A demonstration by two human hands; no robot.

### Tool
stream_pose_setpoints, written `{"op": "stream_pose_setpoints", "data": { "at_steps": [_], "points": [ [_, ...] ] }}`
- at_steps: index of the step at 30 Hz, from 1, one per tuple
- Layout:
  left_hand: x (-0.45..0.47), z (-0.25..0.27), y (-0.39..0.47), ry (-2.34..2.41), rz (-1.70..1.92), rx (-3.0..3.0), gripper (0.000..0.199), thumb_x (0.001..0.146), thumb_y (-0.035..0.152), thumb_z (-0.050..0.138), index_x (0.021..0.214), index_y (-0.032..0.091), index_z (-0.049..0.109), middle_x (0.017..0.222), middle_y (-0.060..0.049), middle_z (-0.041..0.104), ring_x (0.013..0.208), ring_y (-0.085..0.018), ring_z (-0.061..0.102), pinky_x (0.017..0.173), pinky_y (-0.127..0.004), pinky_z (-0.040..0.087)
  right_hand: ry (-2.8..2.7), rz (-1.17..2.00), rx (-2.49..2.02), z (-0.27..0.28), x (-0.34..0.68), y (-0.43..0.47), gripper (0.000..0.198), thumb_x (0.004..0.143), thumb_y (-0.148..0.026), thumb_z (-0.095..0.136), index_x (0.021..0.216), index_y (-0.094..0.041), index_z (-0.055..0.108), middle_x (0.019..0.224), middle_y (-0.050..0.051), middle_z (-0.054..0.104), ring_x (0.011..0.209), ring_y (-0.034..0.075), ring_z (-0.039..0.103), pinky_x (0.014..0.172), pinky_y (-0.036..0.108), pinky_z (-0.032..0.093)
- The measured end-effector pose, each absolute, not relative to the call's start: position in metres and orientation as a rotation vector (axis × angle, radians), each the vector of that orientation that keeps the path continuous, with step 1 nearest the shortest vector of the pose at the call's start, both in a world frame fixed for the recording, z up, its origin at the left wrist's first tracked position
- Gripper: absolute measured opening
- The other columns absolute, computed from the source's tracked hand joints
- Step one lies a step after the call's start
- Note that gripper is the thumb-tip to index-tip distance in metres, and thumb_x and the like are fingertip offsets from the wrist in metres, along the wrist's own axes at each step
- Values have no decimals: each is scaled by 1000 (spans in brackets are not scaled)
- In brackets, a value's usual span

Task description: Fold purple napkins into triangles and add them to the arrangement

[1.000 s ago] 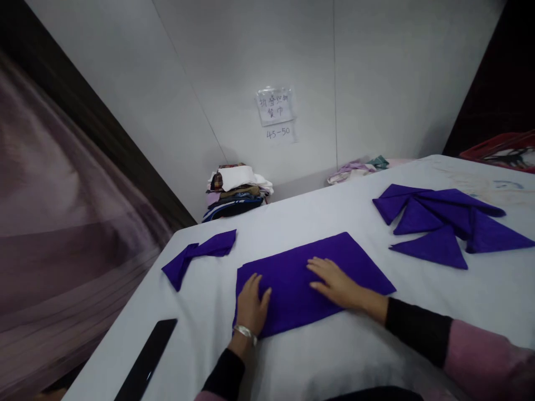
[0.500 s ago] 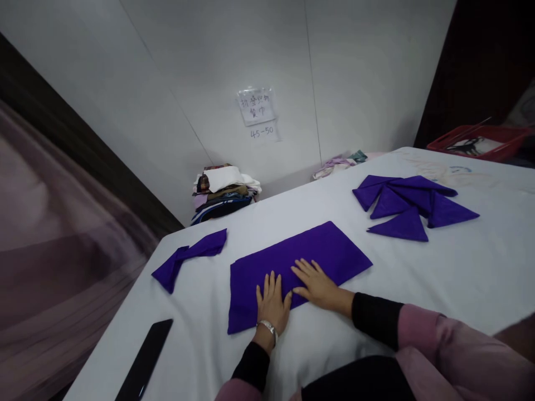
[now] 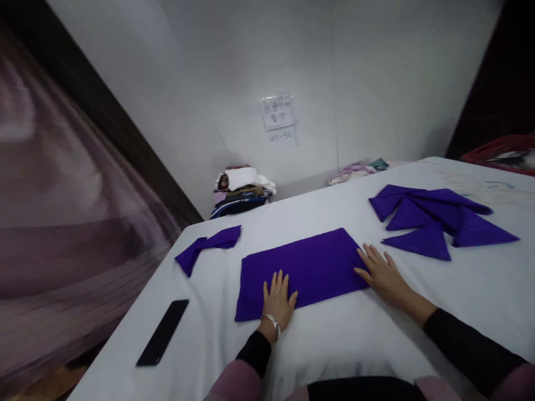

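Observation:
A folded purple cloth napkin (image 3: 311, 264) lies flat on the white-covered table (image 3: 326, 340), its upper right edge slanting. My left hand (image 3: 279, 301), with a silver bracelet at the wrist, rests flat on its lower edge, fingers spread. At the napkin's right end lies my right hand (image 3: 383, 275), fingers stretched out, the tips over the slanted edge. Neither hand grasps anything. A twisted strip of purple cloth (image 3: 209, 245) sits to the left. Several purple folded triangles (image 3: 430, 217) overlap one another at the right.
A black flat phone-like slab (image 3: 163, 333) lies at the table's left. Behind the far edge are a stack of folded clothes (image 3: 242, 192) and more cloth (image 3: 355, 171). A red basket (image 3: 489, 153) stands far right. A pinkish curtain (image 3: 75, 234) hangs at left, and a paper sign (image 3: 278, 113) is on the wall.
My right hand has slid from the napkin's middle out to its right end. My left hand stays near the lower edge. The camera view has shifted, so the surroundings sit further right.

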State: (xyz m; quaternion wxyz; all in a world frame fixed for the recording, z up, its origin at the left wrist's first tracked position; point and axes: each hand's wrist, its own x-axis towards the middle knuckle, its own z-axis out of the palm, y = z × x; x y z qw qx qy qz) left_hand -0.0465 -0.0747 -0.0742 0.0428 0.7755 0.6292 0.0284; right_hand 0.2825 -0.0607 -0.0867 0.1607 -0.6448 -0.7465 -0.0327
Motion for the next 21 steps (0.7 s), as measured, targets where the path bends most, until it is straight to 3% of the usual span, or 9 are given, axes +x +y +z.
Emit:
{"op": "stream_pose_setpoints", "data": {
  "at_steps": [6, 10, 16, 19, 21],
  "points": [
    [-43, -70, -83, 1905, 120, 2355, 59, 89, 50, 26, 141, 22, 27, 150, -5, 19, 139, -24, 11, 111, -52, 10, -2409, 72, -1330, -78, 172, -58, 61, 90, -55, 27, 139, -19, 35, 147, 10, 28, 135, 24, 20, 107, 48, 20],
    [-41, -66, -87, 1876, 176, 2312, 63, 87, 53, 27, 141, 21, 25, 151, -6, 18, 139, -25, 10, 111, -53, 9, -2485, 110, -1268, -99, 145, -51, 63, 88, -57, 27, 136, -18, 40, 143, 13, 35, 133, 27, 27, 105, 52, 21],
    [-42, -66, -89, 1815, 267, 2284, 68, 86, 58, 27, 142, 19, 22, 151, -8, 15, 139, -24, 8, 111, -52, 8, -2465, -31, -1377, -127, 203, -42, 63, 84, -58, 24, 129, -22, 50, 141, 12, 39, 131, 32, 29, 101, 59, 21],
    [-52, -69, -89, 1863, 282, 2229, 77, 82, 66, 29, 142, 20, 22, 151, -8, 15, 139, -24, 7, 112, -50, 9, -2492, -90, -1263, -144, 249, -43, 50, 83, -45, 23, 104, -32, 67, 137, 6, 45, 133, 37, 22, 97, 67, 16],
    [-66, -72, -89, 1969, 270, 2159, 80, 80, 69, 29, 142, 19, 23, 151, -9, 16, 139, -26, 8, 112, -50, 7, -2434, -87, -1275, -155, 274, -46, 45, 80, -42, 28, 99, -35, 68, 136, 4, 46, 134, 36, 20, 98, 67, 15]
  ]
}}
